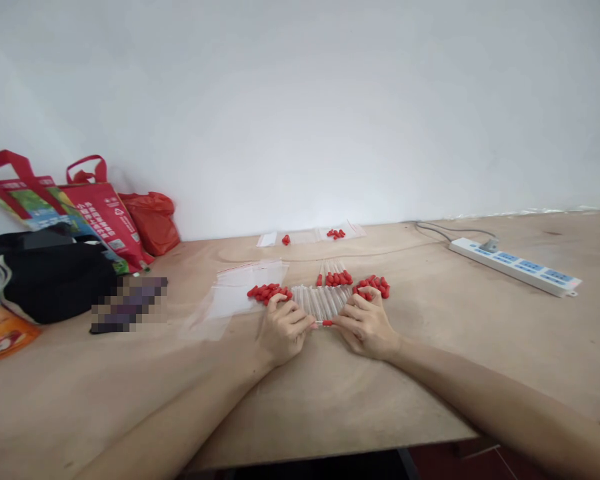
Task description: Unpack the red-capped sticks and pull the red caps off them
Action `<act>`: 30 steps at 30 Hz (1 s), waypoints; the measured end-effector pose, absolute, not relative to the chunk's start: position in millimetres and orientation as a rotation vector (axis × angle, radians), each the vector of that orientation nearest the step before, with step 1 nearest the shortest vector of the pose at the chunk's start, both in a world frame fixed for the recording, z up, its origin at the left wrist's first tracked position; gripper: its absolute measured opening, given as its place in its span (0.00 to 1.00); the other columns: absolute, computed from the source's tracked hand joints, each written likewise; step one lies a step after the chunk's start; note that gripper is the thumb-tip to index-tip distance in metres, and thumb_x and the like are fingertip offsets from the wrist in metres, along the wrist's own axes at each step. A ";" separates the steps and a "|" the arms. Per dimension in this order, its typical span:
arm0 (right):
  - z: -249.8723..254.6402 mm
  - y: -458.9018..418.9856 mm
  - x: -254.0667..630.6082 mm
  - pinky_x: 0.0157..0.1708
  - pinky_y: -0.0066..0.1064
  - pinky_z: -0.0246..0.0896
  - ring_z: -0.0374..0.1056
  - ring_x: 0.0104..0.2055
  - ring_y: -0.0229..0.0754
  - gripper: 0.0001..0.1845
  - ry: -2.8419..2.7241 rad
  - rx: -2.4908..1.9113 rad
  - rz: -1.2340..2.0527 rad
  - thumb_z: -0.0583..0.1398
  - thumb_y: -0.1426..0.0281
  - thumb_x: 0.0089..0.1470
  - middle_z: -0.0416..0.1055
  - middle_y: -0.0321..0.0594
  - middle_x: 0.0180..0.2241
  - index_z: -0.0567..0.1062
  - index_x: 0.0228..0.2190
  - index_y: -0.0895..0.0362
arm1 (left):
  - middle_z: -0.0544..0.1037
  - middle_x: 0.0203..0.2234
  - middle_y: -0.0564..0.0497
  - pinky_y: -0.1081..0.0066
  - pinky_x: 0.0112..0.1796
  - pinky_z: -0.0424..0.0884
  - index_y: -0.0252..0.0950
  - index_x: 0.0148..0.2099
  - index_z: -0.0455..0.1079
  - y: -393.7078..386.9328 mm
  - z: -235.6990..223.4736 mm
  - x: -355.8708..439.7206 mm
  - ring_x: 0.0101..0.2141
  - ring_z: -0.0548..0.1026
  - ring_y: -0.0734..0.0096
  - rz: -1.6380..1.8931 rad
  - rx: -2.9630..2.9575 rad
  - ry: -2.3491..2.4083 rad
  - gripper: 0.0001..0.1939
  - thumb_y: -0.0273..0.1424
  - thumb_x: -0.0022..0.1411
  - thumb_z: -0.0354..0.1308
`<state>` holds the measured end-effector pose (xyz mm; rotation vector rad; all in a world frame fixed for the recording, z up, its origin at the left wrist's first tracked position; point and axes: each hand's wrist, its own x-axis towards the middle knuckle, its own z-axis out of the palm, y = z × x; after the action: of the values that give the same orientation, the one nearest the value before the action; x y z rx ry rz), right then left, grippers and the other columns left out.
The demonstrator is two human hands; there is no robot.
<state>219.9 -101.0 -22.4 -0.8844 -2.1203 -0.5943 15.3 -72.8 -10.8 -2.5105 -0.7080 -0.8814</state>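
My left hand (286, 328) is closed on a clear dropper tube (319, 323), held level just above the near side of the table. My right hand (369, 325) pinches a red rubber bulb (327, 323) that sits at the tube's end; how far it is pushed on is too small to tell. Behind both hands lies a row of clear tubes (320, 301). Several tubes with red bulbs fitted (336, 276) lie beyond that row. Loose red bulbs are heaped beside my left hand (265, 293) and beside my right hand (380, 284).
Clear plastic bags (247, 277) lie left of the tubes, and more bags with a few red bulbs (336, 234) are near the wall. A power strip (515, 267) is at the right. Shopping bags (100, 213), a black bag (55, 280) and a blurred-out dark object (130, 305) stand left.
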 end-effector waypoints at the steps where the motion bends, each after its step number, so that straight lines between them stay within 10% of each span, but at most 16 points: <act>1: -22.3 -101.2 220.0 0.43 0.40 0.41 0.57 0.29 0.36 0.09 -2.122 -0.879 -0.591 0.54 0.72 0.50 0.65 0.33 0.19 0.74 0.25 0.53 | 0.72 0.19 0.55 0.60 0.42 0.56 0.39 0.28 0.70 -72.7 -10.9 15.0 0.26 0.67 0.73 -0.886 -2.509 -0.699 0.10 0.29 0.59 0.50; 30: -23.0 -57.9 289.1 0.28 0.31 0.61 0.63 0.28 0.37 0.15 -1.450 -1.283 -0.046 0.54 0.65 0.49 0.67 0.40 0.30 0.71 0.37 0.58 | 0.69 0.31 0.48 0.71 0.34 0.68 0.33 0.42 0.66 -38.6 -10.7 27.0 0.31 0.70 0.71 -1.053 -2.591 -0.986 0.11 0.22 0.59 0.44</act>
<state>289.1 -57.9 -23.0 -1.2826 -1.4504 -0.0461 27.0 -38.6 -10.7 -2.5912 -0.9857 -1.0530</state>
